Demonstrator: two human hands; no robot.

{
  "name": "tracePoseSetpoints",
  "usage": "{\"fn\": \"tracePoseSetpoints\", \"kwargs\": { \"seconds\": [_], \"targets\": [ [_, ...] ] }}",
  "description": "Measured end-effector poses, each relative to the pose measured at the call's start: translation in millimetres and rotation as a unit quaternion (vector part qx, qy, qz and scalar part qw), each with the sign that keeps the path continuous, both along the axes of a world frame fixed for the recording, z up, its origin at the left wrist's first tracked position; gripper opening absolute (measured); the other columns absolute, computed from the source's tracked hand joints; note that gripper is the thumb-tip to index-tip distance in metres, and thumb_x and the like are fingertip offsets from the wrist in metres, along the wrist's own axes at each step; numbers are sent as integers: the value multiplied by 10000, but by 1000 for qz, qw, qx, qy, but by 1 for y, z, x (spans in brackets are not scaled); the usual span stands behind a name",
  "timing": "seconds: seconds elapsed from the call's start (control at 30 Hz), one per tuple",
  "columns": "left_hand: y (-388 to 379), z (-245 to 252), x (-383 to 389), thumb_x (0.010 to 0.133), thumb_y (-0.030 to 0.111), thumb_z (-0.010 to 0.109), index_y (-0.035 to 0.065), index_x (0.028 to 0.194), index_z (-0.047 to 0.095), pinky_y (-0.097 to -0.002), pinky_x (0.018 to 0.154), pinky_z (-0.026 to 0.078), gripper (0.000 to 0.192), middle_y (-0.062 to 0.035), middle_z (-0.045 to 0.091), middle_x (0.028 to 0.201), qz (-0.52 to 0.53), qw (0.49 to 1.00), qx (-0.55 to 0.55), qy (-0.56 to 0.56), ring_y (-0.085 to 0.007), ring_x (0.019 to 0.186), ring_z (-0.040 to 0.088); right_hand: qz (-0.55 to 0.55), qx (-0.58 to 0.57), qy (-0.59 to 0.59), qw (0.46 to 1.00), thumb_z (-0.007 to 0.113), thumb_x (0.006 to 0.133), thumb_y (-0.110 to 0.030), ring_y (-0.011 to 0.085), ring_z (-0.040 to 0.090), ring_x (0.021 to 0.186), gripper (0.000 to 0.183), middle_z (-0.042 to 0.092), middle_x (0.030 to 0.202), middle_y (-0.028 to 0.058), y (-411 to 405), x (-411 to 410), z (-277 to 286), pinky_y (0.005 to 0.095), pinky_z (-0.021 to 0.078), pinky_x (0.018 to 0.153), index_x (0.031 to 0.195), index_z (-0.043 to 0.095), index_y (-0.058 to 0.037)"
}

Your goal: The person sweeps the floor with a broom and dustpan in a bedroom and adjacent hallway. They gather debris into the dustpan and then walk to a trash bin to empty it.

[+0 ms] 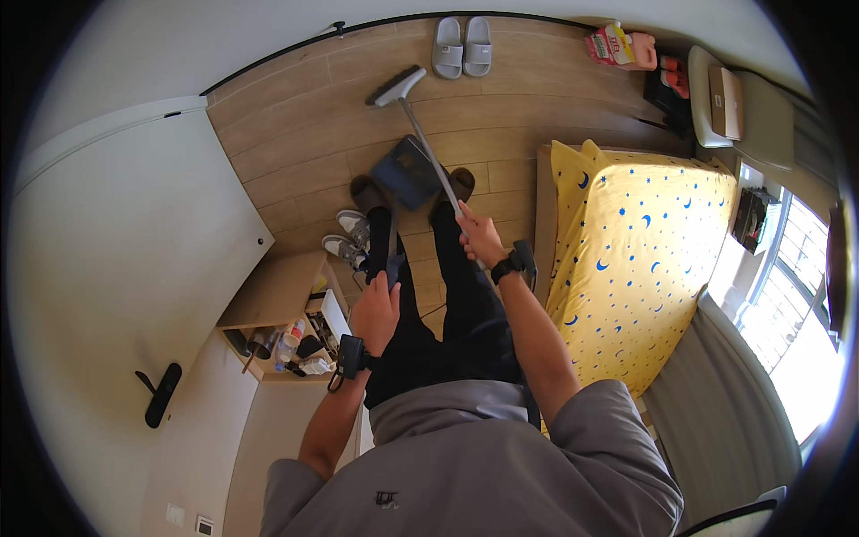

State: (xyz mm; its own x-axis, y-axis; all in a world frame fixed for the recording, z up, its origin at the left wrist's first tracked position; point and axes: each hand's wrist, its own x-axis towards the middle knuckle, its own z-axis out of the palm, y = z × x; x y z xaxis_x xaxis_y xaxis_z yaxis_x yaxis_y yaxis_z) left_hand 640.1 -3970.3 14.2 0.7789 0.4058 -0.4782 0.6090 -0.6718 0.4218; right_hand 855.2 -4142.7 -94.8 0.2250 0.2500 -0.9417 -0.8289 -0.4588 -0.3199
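My right hand grips the grey handle of a broom. Its dark-bristled head rests on or just over the wood floor, left of a pair of grey slide sandals. In front of my body, my left hand is closed around the upright handle of a dustpan. The blue-grey pan sits at floor level between my dark slippers, tilted and somewhat blurred. The broom handle crosses over the pan's right side. Whether the pan holds anything cannot be made out.
Grey-and-white sneakers stand by my left foot. A wooden cabinet with bottles and an open drawer is on the left, near a white door. To the right is a bed with a yellow sheet. Detergent containers line the far wall.
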Motion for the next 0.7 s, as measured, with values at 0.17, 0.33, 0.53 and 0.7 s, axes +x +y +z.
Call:
{"fn": "tracePoseSetpoints", "kwargs": {
  "seconds": [0.17, 0.33, 0.53, 0.7],
  "targets": [
    [7, -1, 2, 1062, 296, 556, 9, 1202, 563, -444, 582, 528, 320, -168, 660, 900, -16, 1000, -5, -15, -377, 751, 657, -136, 89, 57, 985, 604, 1052, -250, 99, 415, 474, 553, 499, 660, 20, 38, 48, -34, 276, 359, 411, 1577, 441, -188],
    [5, 2, 5, 1054, 282, 566, 14, 1172, 564, -436, 598, 546, 293, -149, 651, 907, -24, 999, -8, 19, -363, 770, 663, -169, 62, 36, 983, 612, 1044, -218, 114, 427, 481, 566, 515, 677, 37, 59, 54, -55, 278, 368, 425, 1577, 434, -151],
    [-1, 3, 10, 1058, 292, 556, 13, 1163, 560, -442, 587, 543, 298, -157, 656, 906, -20, 999, -7, 33, -371, 753, 663, -170, -13, -39, 985, 624, 1042, -265, 99, 409, 489, 559, 513, 696, 35, 25, 81, -60, 253, 356, 430, 1566, 454, -167],
    [-16, 1, 11, 1057, 279, 563, 8, 1150, 557, -441, 578, 539, 286, -166, 652, 878, -24, 1000, 5, 15, -372, 730, 661, -171, -23, -88, 981, 601, 1052, -240, 112, 430, 502, 568, 523, 692, 41, -16, 139, -52, 280, 373, 439, 1586, 423, -165]
  ]
}}
